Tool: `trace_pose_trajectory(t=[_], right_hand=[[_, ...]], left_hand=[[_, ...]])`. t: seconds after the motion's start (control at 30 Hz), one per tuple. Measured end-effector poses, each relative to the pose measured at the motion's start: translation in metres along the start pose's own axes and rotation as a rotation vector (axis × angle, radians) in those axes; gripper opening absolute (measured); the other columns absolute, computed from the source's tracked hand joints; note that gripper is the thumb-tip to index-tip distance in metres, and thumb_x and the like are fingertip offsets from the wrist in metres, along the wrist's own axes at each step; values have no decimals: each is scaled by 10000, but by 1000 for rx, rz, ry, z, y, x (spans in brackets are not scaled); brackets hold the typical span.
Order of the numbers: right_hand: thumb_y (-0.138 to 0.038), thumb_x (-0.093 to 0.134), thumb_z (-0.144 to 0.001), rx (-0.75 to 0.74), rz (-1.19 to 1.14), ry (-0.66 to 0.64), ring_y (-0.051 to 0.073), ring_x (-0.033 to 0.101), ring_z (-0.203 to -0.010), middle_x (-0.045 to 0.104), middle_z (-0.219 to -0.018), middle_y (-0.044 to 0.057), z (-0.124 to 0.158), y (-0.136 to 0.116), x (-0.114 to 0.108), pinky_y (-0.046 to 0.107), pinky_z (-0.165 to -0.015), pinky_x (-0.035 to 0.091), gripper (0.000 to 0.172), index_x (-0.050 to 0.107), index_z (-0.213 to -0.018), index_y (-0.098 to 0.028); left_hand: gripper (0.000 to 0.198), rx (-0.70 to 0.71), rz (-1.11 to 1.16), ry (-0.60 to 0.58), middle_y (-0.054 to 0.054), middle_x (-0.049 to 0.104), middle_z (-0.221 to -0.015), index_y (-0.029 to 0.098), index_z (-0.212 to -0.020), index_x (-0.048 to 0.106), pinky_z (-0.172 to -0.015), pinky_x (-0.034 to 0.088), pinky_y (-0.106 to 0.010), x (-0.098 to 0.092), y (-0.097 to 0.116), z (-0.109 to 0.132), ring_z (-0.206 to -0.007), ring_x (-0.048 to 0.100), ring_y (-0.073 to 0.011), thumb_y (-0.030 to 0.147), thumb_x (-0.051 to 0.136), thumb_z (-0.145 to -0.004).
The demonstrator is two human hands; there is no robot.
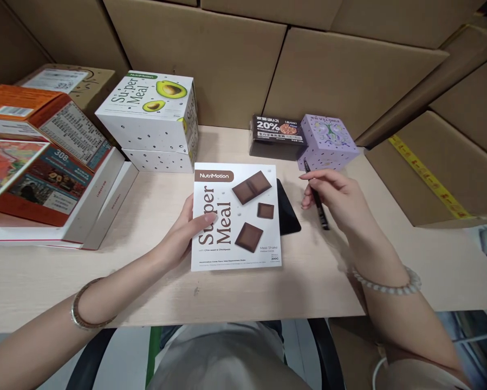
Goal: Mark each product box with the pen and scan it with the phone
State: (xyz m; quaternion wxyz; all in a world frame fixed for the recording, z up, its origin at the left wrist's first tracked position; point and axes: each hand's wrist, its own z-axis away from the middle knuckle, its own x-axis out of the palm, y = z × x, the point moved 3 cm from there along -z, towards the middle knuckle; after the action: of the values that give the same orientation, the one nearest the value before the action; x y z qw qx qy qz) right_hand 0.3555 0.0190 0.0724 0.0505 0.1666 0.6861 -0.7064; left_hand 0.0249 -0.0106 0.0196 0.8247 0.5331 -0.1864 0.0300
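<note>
My left hand point(190, 225) grips the left side of a white meal shake box point(237, 216) printed with brown chocolate pieces, its thumb across the front lettering. The box is tilted up toward me over the table. In my right hand point(335, 195) is a slim black pen point(318, 203), pinched between thumb and fingers, to the right of the box and not touching it. A flat black object point(289, 208), perhaps a tablet or phone, lies on the table partly hidden behind the box.
White avocado boxes point(148, 122) are stacked at the back left. Orange boxes point(44, 157) lie on white ones at far left. A black box point(276, 138) and a purple box point(328, 141) sit at the back right. Cardboard cartons point(202, 59) wall the table's rear.
</note>
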Motion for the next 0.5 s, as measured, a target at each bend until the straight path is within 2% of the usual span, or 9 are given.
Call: trace_pose_trajectory(t=[0.1,0.17,0.23,0.27,0.33,0.4,0.43,0.5], right_hand=[[-431,764,-830,74,-345,-102,269,833,-838,763,-787,28,0,-2,3,414,-763,700,197,762,-961,-283],[-390,769,-786,72,-452,-118,298,856,-1016,815,-860,33,-2,-2,4,425,-839,714,227,780,-994,-302],[-316,791,-753,41,-491,-95,281,845,-1098,832,-918,11,-7,-2,4,398,-880,706,230,775,-982,-324],[-302,813,-758,14,-501,-76,260,843,-1058,817,-890,-5,-9,-4,4,379,-864,699,196,753,-941,-333],[-373,848,-833,-77,-516,-64,214,798,-820,710,-721,-36,-15,-13,5,346,-743,669,180,672,-837,-339],[-535,808,-937,-192,-528,-99,178,634,-553,535,-562,-61,-19,-29,11,328,-561,572,310,613,-798,-339],[-592,778,-968,-238,-527,-129,164,557,-483,502,-536,-66,-19,-39,16,322,-495,508,339,621,-809,-337],[-642,770,-977,-288,-513,-193,144,539,-462,603,-585,-47,-16,-58,30,309,-438,426,355,685,-864,-316]], left_hand=[[1025,-4,7,-19,-144,726,-1509,303,-1598,477,-1174,599,-718,2,-1,0,-1332,745,-464,548,995,-749],[1027,-8,15,-28,-144,731,-1500,302,-1593,478,-1182,589,-727,2,-2,-1,-1345,736,-472,537,999,-740],[1030,-7,20,-28,-146,728,-1505,297,-1586,478,-1198,570,-733,1,-3,-2,-1367,722,-478,534,1002,-731],[1034,-6,23,-28,-147,726,-1510,294,-1581,478,-1197,566,-732,1,-4,-2,-1367,721,-479,532,1005,-725],[1035,0,30,-25,-150,719,-1521,295,-1576,474,-1184,567,-726,0,-5,-3,-1350,727,-474,524,1008,-721],[1010,8,38,-33,-156,725,-1508,294,-1573,469,-1155,578,-717,0,-7,-4,-1322,742,-463,508,1001,-741],[991,13,41,-40,-161,733,-1490,288,-1568,470,-1141,583,-711,0,-7,-5,-1307,749,-458,500,995,-754],[957,16,44,-54,-172,738,-1466,271,-1555,475,-1110,597,-698,0,-9,-6,-1285,760,-447,494,985,-777]])
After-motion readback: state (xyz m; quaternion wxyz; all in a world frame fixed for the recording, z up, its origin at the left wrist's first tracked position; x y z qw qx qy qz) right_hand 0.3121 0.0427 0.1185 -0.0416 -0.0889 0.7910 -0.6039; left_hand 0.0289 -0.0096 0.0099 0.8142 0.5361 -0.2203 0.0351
